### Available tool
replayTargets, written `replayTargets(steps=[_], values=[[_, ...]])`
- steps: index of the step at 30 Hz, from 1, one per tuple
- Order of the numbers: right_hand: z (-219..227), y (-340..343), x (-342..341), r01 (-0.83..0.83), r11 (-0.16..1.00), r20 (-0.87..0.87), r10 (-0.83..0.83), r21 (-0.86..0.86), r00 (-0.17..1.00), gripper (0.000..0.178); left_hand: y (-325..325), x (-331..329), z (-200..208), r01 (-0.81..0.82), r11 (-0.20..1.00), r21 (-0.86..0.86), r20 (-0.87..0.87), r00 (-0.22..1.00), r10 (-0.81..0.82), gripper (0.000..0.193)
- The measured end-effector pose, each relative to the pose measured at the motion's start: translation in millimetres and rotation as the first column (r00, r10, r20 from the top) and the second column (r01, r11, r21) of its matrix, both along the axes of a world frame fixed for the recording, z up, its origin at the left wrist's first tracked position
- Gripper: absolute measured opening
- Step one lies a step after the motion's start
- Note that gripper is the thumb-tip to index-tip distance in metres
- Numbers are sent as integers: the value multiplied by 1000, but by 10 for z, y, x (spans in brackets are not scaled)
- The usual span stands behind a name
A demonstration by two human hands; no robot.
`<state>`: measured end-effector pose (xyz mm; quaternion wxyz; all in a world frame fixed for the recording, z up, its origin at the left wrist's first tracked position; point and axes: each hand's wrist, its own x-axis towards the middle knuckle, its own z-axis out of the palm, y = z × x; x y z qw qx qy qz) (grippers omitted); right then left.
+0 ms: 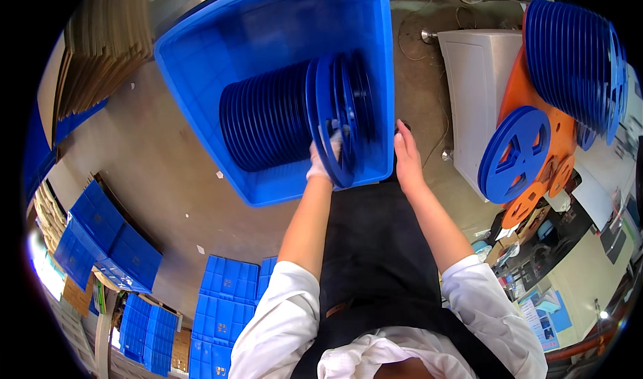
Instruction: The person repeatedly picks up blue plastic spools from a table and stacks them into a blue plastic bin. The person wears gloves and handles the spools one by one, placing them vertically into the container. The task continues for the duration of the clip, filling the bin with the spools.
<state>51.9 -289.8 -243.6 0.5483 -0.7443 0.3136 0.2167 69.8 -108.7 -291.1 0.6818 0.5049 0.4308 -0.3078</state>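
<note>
A: Where are the hands?
B: Gloved left hand (323, 159) grips a round blue plastic reel (333, 121) inside the big blue plastic crate (268, 31); bare right hand (407, 157) rests flat on its near right rim.
A: Room farther in?
B: Reels fill the middle; the crate's far end lies open.

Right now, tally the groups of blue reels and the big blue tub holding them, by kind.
Blue tub: 1
Row of blue reels in the tub, left hand on its front reels, right hand at the tub's rim: 1
Stack of blue reels on the orange stand: 1
Small bunch of blue reels leaning lower on the stand: 1
Total: 4
</note>
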Motion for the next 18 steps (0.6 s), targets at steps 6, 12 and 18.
replayTargets(steps=[6, 12, 18], values=[[-28, 440, 102, -297, 937, 258, 246, 183, 934, 81, 271, -558, 410, -357, 894, -272, 103, 912, 396, 76], [125, 640, 54, -111, 975, 49, 103, 194, 993, 53, -203, -809, 454, -445, 689, -572, -93, 870, 485, 65], [888, 297, -34, 267, 948, -55, -262, 174, 964, 21, 905, -610, 225, -159, 960, 230, 296, 951, 86, 42]])
